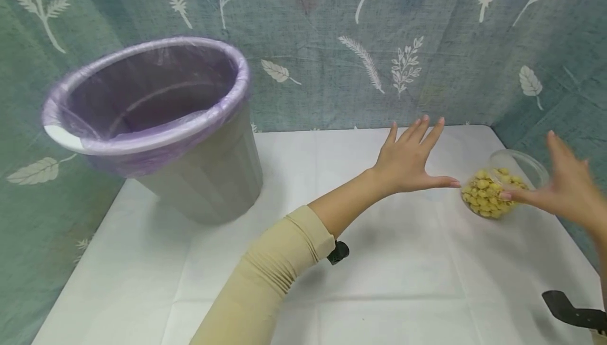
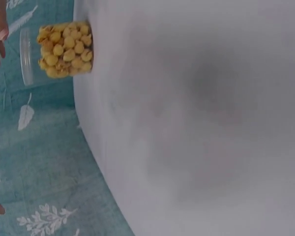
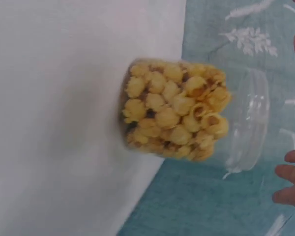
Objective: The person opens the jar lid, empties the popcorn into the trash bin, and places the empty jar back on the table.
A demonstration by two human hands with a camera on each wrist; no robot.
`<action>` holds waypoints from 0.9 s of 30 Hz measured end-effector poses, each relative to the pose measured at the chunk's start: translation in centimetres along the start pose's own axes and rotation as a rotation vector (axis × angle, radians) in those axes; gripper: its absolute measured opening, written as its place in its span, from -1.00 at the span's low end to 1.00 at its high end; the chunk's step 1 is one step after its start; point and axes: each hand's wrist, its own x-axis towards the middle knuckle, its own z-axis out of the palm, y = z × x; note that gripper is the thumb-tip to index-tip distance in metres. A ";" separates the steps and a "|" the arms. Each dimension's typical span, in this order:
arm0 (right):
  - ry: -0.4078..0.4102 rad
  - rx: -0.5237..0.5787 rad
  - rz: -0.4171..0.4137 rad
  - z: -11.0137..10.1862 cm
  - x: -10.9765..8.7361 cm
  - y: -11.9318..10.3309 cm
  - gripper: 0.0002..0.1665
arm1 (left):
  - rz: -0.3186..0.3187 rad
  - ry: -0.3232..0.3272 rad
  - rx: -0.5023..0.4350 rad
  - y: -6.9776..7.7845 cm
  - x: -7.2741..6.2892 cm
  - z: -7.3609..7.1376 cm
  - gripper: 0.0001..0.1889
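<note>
A clear jar (image 1: 488, 195) filled partway with yellow popcorn stands upright at the right side of the white table. My left hand (image 1: 409, 158) is held out to the left of it, fingers spread and thumb pointing toward the jar. On the other side, my right hand (image 1: 566, 187) is raised with its fingers spread, its thumb overlapping the jar in the head view. Neither hand grips anything. The right wrist view shows the popcorn (image 3: 174, 108) close up, below the jar's wide clear rim (image 3: 250, 118); a few fingertips (image 3: 290, 194) are at the edge.
A large grey bin (image 1: 208, 176) with a purple liner bag (image 1: 137, 147) over its rim stands at the left of the table (image 1: 379, 292). Behind hangs a green-blue curtain (image 1: 313, 71) with white leaf prints. Black straps (image 1: 338, 253) show at the wrists.
</note>
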 end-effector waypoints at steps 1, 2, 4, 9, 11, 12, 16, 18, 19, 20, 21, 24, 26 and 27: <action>0.009 0.036 0.013 0.1 -0.3 0.2 0.58 | 0.005 -0.002 -0.010 0.3 0.2 0.1 0.16; 0.020 0.075 0.026 0.3 -0.6 0.4 0.57 | 0.010 -0.005 -0.015 0.5 0.4 0.1 0.16; 0.045 0.148 0.048 0.6 -1.0 1.1 0.56 | 0.018 -0.007 -0.021 1.1 0.8 0.3 0.17; 0.102 0.263 0.072 2.0 -1.6 4.0 0.53 | 0.019 -0.019 -0.051 2.5 1.6 0.7 0.17; 0.104 0.273 0.093 2.9 -1.7 5.8 0.48 | 0.020 -0.031 -0.077 3.0 1.8 1.0 0.18; 0.098 0.277 0.116 3.4 -1.8 6.7 0.47 | 0.023 -0.037 -0.088 3.2 1.9 1.1 0.18; 0.038 0.312 0.140 5.1 -2.0 10.1 0.43 | 0.021 -0.055 -0.124 3.9 2.5 1.8 0.20; 0.033 0.335 0.124 5.8 -1.9 11.2 0.39 | 0.013 -0.062 -0.131 4.2 2.9 2.0 0.19; 0.026 0.346 0.111 6.0 -1.9 11.6 0.37 | 0.011 -0.065 -0.136 4.4 3.2 2.1 0.19; 0.017 0.373 0.100 6.1 -1.9 11.6 0.32 | 0.007 -0.068 -0.141 4.6 3.4 2.2 0.19; 0.011 0.390 0.092 6.0 -2.0 11.3 0.27 | 0.005 -0.072 -0.149 4.7 3.6 2.3 0.19; -0.029 0.495 0.009 5.3 -2.0 9.0 0.08 | -0.005 -0.090 -0.173 5.3 4.0 2.6 0.19; -0.057 0.539 -0.036 4.7 -1.9 7.3 0.05 | -0.010 -0.101 -0.184 5.8 4.2 2.9 0.18; -0.052 0.538 -0.051 4.7 -1.9 6.9 0.02 | -0.012 -0.107 -0.191 6.1 4.3 3.1 0.18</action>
